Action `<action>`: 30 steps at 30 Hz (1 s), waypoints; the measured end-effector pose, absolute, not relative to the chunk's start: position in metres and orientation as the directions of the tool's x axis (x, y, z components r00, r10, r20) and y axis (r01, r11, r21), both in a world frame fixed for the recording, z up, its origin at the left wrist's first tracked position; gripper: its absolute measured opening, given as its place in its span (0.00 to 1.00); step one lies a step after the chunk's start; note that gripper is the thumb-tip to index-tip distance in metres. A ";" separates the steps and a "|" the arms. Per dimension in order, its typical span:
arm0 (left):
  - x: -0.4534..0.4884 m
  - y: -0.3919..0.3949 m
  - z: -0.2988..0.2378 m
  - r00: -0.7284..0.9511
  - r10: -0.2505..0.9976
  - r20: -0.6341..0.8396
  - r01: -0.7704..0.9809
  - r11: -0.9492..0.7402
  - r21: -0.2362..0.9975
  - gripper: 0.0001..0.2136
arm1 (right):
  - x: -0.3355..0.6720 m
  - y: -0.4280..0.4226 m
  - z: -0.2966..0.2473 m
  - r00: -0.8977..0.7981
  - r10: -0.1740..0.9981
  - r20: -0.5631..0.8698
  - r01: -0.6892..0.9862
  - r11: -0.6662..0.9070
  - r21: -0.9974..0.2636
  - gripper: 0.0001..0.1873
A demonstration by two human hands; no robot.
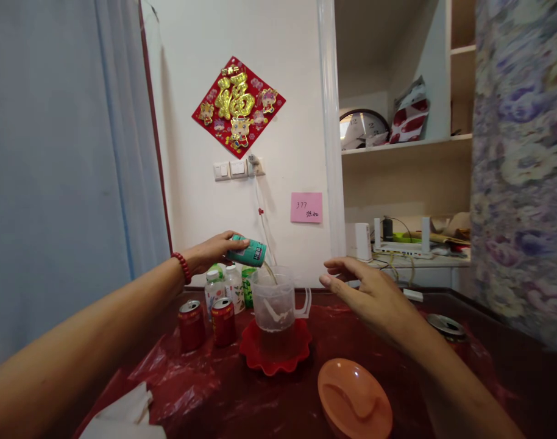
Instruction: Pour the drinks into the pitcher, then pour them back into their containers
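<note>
My left hand [219,249] is closed around a green drink can [247,252], tilted on its side over a clear plastic measuring jug [273,305]. A thin stream of liquid runs from the can down into the jug. The jug stands on a red scalloped plate [275,360], its handle pointing right. My right hand [356,283] hovers to the right of the jug handle, fingers apart and holding nothing. Left of the jug are two red cans [191,326], with small white-capped bottles [233,286] behind them.
An orange oval dish [354,396] lies at the front right. Another opened can [447,329] stands beyond my right forearm. White paper [123,414] lies at the front left on the red plastic-covered table [182,390]. A white router [401,244] sits on the shelf behind.
</note>
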State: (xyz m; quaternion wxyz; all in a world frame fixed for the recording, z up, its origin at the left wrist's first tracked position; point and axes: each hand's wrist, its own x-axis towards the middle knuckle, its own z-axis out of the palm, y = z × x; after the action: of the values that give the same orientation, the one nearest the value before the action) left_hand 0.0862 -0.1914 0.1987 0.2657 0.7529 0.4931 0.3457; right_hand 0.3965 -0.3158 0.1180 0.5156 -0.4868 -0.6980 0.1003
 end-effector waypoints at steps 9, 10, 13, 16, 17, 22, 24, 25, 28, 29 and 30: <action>0.097 -0.200 0.225 0.282 0.932 0.227 0.614 -0.357 0.704 0.30 | 0.400 -0.315 0.117 0.016 0.776 0.630 0.589 0.502 -0.633 0.27; 0.099 -0.200 0.229 0.290 0.929 0.231 0.623 -0.367 0.691 0.30 | 0.400 -0.315 0.117 0.021 0.773 0.634 0.593 0.501 -0.630 0.27; 0.103 -0.202 0.239 0.304 0.920 0.247 0.651 -0.390 0.651 0.32 | 0.400 -0.318 0.119 0.037 0.769 0.638 0.597 0.495 -0.631 0.27; 0.107 -0.203 0.246 0.336 0.903 0.266 0.685 -0.428 0.589 0.29 | 0.399 -0.319 0.121 0.045 0.764 0.644 0.595 0.497 -0.631 0.27; 0.108 -0.202 0.247 0.352 0.895 0.275 0.689 -0.446 0.571 0.28 | 0.399 -0.319 0.122 0.043 0.762 0.646 0.597 0.499 -0.628 0.27; 0.117 -0.198 0.226 0.367 0.875 0.314 0.650 -0.483 0.587 0.24 | 0.400 -0.318 0.120 0.023 0.766 0.642 0.602 0.502 -0.621 0.27; 0.121 -0.195 0.212 0.381 0.870 0.312 0.631 -0.491 0.601 0.23 | 0.401 -0.318 0.119 0.020 0.770 0.637 0.604 0.498 -0.622 0.27; 0.123 -0.194 0.204 0.386 0.867 0.316 0.619 -0.498 0.608 0.22 | 0.401 -0.318 0.119 0.020 0.773 0.634 0.605 0.496 -0.623 0.28; 0.127 -0.190 0.186 0.382 0.861 0.337 0.591 -0.508 0.627 0.21 | 0.401 -0.317 0.118 0.017 0.776 0.630 0.608 0.492 -0.623 0.29; 0.128 -0.189 0.182 0.378 0.861 0.340 0.587 -0.507 0.631 0.21 | 0.401 -0.317 0.118 0.016 0.776 0.631 0.608 0.494 -0.622 0.29; 0.128 -0.188 0.178 0.374 0.862 0.343 0.585 -0.506 0.634 0.21 | 0.401 -0.317 0.118 0.014 0.775 0.631 0.608 0.495 -0.621 0.28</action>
State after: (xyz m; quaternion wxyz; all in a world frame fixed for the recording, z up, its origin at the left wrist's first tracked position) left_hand 0.1282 -0.1878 0.1783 0.2091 0.8019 0.4509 0.3314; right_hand 0.4011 -0.3169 0.1183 0.5110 -0.4956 -0.6975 0.0821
